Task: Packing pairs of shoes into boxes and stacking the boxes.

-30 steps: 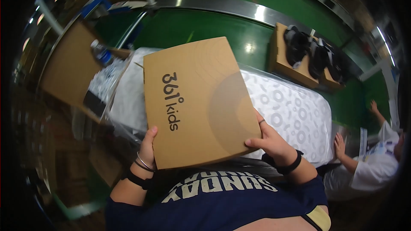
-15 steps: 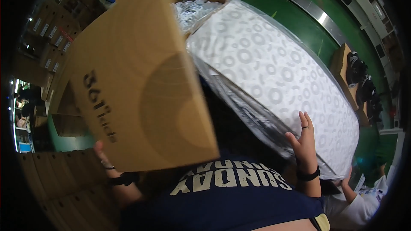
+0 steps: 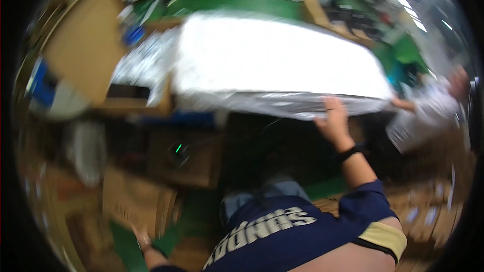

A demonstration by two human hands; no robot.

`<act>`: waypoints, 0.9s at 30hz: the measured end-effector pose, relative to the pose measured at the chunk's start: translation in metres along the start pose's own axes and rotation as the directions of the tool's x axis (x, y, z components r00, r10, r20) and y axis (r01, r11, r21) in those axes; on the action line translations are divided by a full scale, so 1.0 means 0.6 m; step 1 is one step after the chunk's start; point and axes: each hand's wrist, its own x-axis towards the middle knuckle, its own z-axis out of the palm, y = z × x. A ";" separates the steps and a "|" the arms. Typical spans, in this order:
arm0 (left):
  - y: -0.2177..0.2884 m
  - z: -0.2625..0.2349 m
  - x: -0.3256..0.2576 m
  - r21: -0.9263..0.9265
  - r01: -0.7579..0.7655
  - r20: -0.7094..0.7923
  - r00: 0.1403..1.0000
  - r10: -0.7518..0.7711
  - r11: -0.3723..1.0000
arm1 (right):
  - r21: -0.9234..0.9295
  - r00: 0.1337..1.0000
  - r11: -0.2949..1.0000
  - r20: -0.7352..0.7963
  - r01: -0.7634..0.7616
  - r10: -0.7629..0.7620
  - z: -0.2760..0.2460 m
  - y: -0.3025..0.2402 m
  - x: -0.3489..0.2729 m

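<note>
At the lower left, my left hand is at the lower edge of a tilted brown cardboard box with dark print. The fingers seem closed on that edge, though motion smears them. My right hand rests on the near edge of a large white stack of sheets in clear plastic wrap. Its fingers lie stretched out, thumb apart, grasping nothing. Glare washes out the top of the stack. Left of the stack is an open carton of crumpled white material, with a dark flat phone-like thing at its near edge.
A co-worker in a white sleeve reaches to the stack's right end. A blue-labelled bottle stands beyond the crumpled material. Dark shoes sit at the back. Another brown box lies below the stack; brown boxes line the lower right.
The cardboard box has moved from in front of me down to the lower left, together with my left hand. My view has turned; my right hand stays at the wrapped stack's near edge.
</note>
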 end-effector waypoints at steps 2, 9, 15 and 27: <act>-0.065 0.033 0.131 -0.132 -0.146 0.203 0.964 0.171 0.980 | 0.162 0.998 0.986 -0.038 -0.036 0.043 0.024 -0.027 -0.008; 0.147 0.246 0.193 0.040 -0.347 0.237 0.914 0.328 0.937 | 0.181 0.958 0.941 0.023 -0.287 0.287 -0.059 0.039 -0.078; 0.353 0.328 -0.033 0.029 -0.343 0.480 0.829 0.288 0.939 | 0.330 0.915 0.855 0.203 -0.400 0.350 -0.058 0.134 -0.102; 0.797 0.653 -0.313 -0.139 -0.794 0.686 0.354 0.636 0.592 | 0.688 0.946 0.679 0.032 -0.256 0.324 -0.033 0.403 0.230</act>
